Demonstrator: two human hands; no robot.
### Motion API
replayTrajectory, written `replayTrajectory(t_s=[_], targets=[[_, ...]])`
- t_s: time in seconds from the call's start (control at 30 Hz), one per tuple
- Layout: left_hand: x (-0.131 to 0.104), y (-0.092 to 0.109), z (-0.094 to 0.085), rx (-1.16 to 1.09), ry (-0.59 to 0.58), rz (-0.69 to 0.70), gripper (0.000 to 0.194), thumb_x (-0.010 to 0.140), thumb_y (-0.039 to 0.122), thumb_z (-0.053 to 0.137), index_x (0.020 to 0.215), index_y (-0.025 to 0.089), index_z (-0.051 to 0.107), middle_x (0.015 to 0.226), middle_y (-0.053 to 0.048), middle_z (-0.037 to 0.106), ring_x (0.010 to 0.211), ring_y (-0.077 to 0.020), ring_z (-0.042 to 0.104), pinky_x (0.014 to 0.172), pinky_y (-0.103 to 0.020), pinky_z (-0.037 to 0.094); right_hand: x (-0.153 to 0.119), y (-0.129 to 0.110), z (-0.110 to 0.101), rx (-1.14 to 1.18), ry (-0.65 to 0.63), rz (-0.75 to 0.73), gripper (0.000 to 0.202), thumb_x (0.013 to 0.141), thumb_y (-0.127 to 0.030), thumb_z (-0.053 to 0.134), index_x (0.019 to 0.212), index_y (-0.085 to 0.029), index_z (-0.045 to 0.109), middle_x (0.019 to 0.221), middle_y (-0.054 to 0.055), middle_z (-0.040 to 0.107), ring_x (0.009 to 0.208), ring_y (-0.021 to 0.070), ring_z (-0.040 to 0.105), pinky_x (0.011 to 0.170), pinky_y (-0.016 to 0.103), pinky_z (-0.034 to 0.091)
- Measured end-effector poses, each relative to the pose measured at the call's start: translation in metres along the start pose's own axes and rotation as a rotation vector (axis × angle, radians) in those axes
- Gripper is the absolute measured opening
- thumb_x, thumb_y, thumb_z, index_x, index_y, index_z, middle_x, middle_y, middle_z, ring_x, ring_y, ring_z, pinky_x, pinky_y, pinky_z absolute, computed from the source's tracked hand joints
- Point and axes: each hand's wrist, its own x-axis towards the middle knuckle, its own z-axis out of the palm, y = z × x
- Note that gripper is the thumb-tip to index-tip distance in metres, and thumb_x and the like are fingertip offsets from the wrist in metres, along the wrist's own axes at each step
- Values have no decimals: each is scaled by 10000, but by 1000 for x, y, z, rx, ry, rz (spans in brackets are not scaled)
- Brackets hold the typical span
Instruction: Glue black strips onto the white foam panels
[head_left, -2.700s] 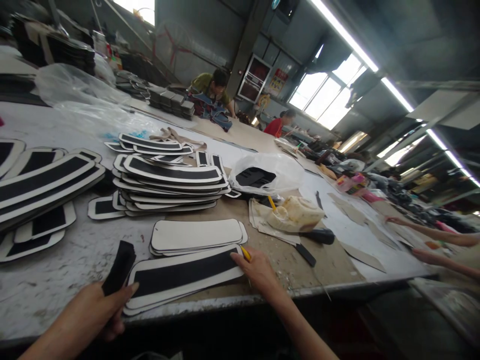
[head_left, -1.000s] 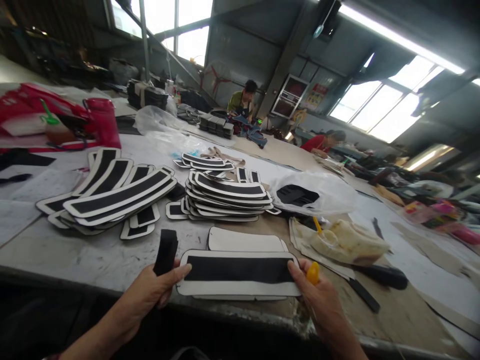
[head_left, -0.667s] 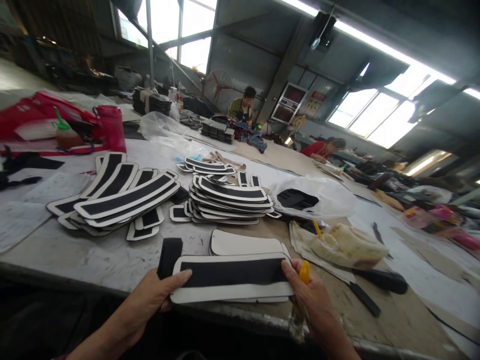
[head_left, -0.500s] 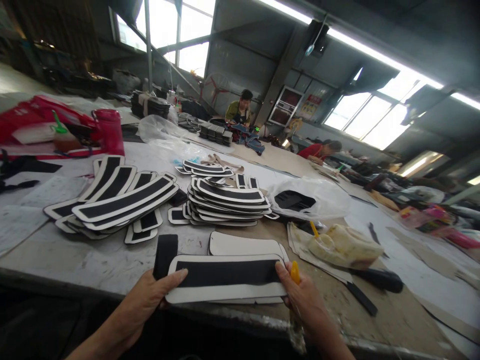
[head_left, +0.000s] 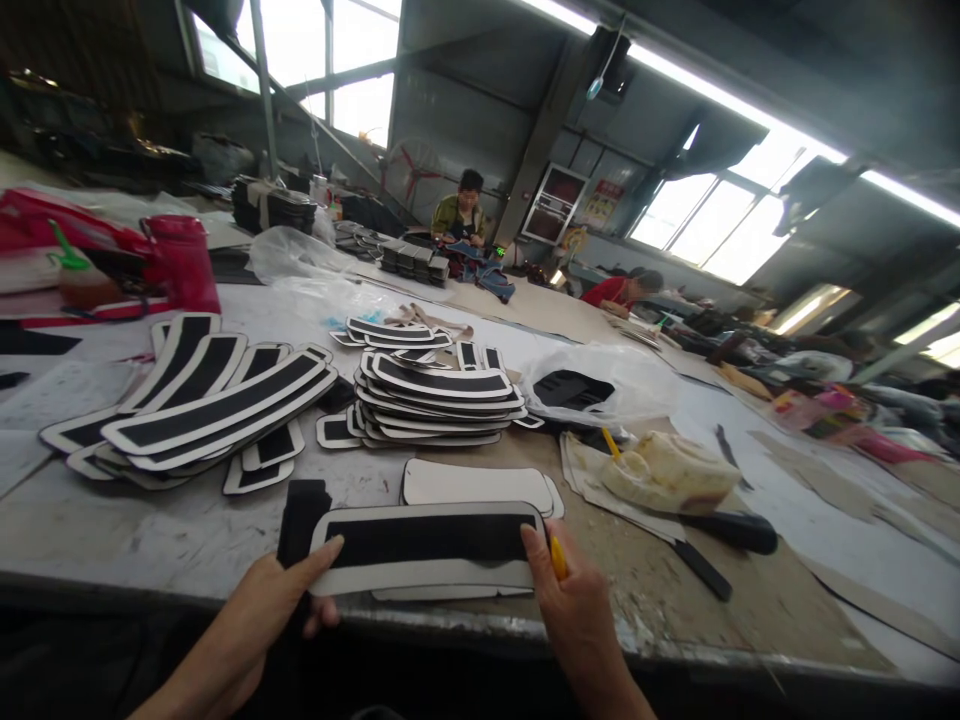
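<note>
A white panel with a black strip on its face (head_left: pixel 435 540) is held flat at the table's front edge. My left hand (head_left: pixel 274 605) grips its left end, thumb on top and fingers beneath. Beside that thumb stands a black band (head_left: pixel 302 515); whether the hand holds it too is unclear. On the right end, my right hand (head_left: pixel 574 590) presses its thumb on the face. A yellow-handled tool (head_left: pixel 558 558) pokes out between the fingers of this hand, its lower part hidden. Plain white panels (head_left: pixel 476 483) lie just behind the held one.
Stacked black-and-white panels lie at the left (head_left: pixel 225 400) and middle (head_left: pixel 442 385). To the right are a stained glue container (head_left: pixel 667 475), a black-handled tool (head_left: pixel 735 532) and a plastic bag (head_left: pixel 637 385). A red jug (head_left: pixel 184 265) stands back left. Two people work farther off.
The view has swung slightly right, so the scene sits farther left. Both hands keep hold of the panel. The lower part of the yellow-handled tool has gone out of sight behind my right hand.
</note>
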Motion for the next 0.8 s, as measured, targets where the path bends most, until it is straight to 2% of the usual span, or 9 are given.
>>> replayTrajectory(t_s=[0.13,0.27,0.4,0.53,0.63,0.73,0.8], targets=[[4,-3,-1,47,-24,124,608,757,582,435,298,194,526,332,-28,431,418,-146,439,580,-286,387,-2,-3,-2,46,-16,21,355,862,-495,400,848,-187,575,602,18,578,531,158,514,532,240,387],[6,-6,1,68,-28,179,598,754,586,432,299,202,487,347,-16,414,446,-145,434,556,-270,365,-4,-8,-6,62,-10,35,336,849,-508,409,753,-213,540,561,-6,523,501,151,472,503,237,368],[5,-5,1,68,-31,203,583,752,579,442,309,203,471,362,-7,411,449,-139,421,545,-264,359,-1,-10,-10,94,-7,68,349,830,-531,427,771,-214,562,559,-11,514,499,155,470,505,243,374],[5,-5,1,29,-83,180,579,746,586,449,311,205,472,352,-11,419,439,-140,410,511,-262,354,4,-5,-12,176,-27,128,351,800,-537,467,759,-207,577,582,-2,537,521,159,489,511,245,384],[3,-4,0,39,-102,172,597,760,590,422,305,206,472,357,-17,424,453,-143,415,539,-264,354,6,0,-14,266,-84,252,352,769,-552,498,783,-207,565,538,-23,507,442,134,440,421,238,344],[0,-1,0,30,-132,151,612,764,602,409,294,212,445,381,-10,411,488,-141,429,591,-255,360,7,1,-16,431,-182,438,354,747,-574,511,764,-220,504,450,-78,382,351,95,333,334,211,257],[-2,0,0,8,-155,103,628,765,607,411,274,214,421,372,0,367,470,-135,410,573,-251,355,7,0,-19,563,-244,532,363,737,-577,527,742,-220,464,443,-98,333,333,67,278,316,187,204]])
